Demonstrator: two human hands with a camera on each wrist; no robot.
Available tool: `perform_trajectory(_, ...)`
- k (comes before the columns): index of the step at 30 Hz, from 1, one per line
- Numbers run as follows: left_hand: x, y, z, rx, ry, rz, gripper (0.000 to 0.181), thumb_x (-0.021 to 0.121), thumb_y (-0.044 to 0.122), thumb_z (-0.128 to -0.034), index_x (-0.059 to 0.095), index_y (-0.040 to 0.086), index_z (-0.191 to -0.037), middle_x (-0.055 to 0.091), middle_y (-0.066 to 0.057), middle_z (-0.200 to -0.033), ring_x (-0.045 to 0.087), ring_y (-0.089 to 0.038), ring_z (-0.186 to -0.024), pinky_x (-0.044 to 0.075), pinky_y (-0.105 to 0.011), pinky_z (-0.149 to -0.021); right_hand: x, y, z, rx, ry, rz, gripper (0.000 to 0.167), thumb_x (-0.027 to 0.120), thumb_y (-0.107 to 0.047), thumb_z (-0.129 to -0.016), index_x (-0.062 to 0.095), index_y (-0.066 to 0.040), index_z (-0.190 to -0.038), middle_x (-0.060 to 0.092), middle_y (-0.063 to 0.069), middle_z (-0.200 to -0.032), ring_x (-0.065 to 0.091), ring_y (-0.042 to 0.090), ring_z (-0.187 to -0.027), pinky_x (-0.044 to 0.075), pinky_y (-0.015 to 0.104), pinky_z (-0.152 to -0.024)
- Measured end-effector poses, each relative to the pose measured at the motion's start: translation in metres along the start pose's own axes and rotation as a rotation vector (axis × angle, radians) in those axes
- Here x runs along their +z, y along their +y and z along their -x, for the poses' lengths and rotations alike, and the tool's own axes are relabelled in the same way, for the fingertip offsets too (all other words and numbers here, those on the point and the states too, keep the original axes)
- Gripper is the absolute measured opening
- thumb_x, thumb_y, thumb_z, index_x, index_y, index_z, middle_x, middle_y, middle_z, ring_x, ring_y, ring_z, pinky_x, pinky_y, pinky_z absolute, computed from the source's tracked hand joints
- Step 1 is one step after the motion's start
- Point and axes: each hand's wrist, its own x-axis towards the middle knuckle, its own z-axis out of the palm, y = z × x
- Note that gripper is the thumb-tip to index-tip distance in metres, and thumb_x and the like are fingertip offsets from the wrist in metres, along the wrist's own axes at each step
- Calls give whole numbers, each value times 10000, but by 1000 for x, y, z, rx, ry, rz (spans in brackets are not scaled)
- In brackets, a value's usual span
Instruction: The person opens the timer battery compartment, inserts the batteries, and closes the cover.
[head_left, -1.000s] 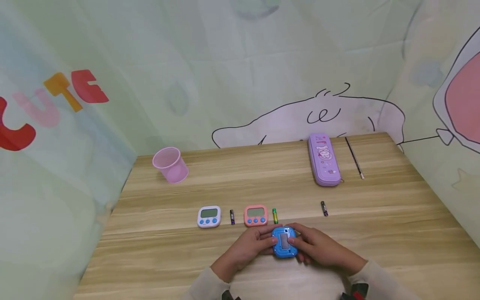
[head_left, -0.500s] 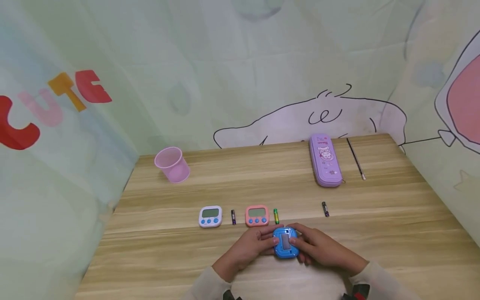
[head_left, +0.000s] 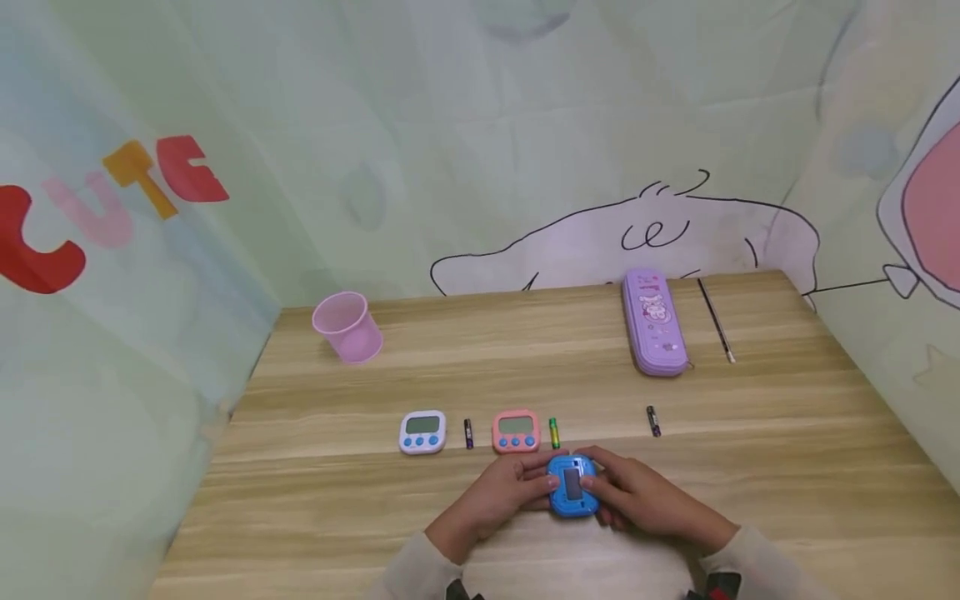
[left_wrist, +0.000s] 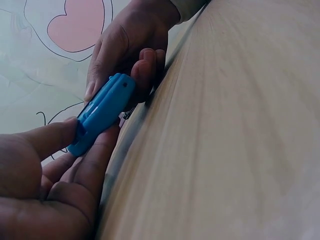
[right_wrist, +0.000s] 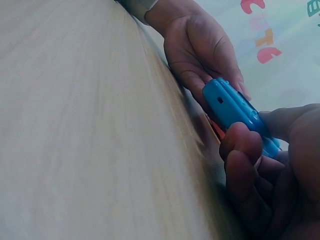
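A blue digital timer (head_left: 574, 505) is held between both hands at the front of the table. My left hand (head_left: 495, 497) grips its left edge, thumb on the upward face and fingers underneath. On the opposite edge, my right hand (head_left: 643, 495) pinches it the same way. That face carries a grey rectangle; whether it is the front or back, I cannot tell. Both wrist views show the timer's rounded side (left_wrist: 112, 102), tilted and just above the tabletop. Beyond the hands lie a pink timer (head_left: 516, 432), a green battery (head_left: 554, 433) and a white timer (head_left: 422, 432).
Two dark batteries lie on the wooden table (head_left: 315, 508): one battery (head_left: 468, 433) between the white and pink timers, another battery (head_left: 653, 421) to the right. Farther back are a pink cup (head_left: 356, 335), a purple pencil case (head_left: 655, 325) and a pencil (head_left: 716, 320).
Both hands keep their hold on the blue timer with no clear movement. The whole head view has shifted very slightly.
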Motion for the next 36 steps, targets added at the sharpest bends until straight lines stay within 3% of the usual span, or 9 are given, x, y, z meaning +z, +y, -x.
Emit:
perform_trajectory(8, 1, 0, 1, 10, 0, 5, 415, 598, 121, -973, 545, 76, -1382, 592, -116, -1324, 631, -227, -1107, 569, -331, -851, 1, 1, 1, -39, 18, 22, 358, 445, -317, -1048, 424, -186, -1380, 629, -33, -655, 571, 88, -495, 524, 282, -441)
perform_trajectory(14, 1, 1, 3, -14, 1, -10, 415, 606, 138, -968, 555, 96, -1378, 598, -108, -1318, 631, -216, -1106, 565, -330, -859, 2, 1, 1, -29, -1, 17, 357, 438, -320, -1050, 421, -181, -1378, 639, -33, -668, 577, 87, -497, 531, 285, -448)
perform_trajectory(25, 3, 3, 0, 15, 13, 24, 430, 611, 111, -963, 535, 56, -1383, 609, -135, -1293, 623, -238, -1120, 562, -331, -865, 0, 2, 0, -29, 48, 65, 344, 394, -348, -1059, 439, -223, -1377, 626, -39, -700, 580, 94, -551, 531, 287, -491)
perform_trajectory(36, -2, 3, -2, 12, -3, 18, 425, 597, 118, -973, 526, 50, -1386, 606, -138, -1292, 622, -244, -1123, 562, -331, -869, -4, 7, -1, -40, 12, -21, 364, 414, -314, -1057, 426, -233, -1411, 622, -1, -692, 561, 97, -522, 528, 308, -440)
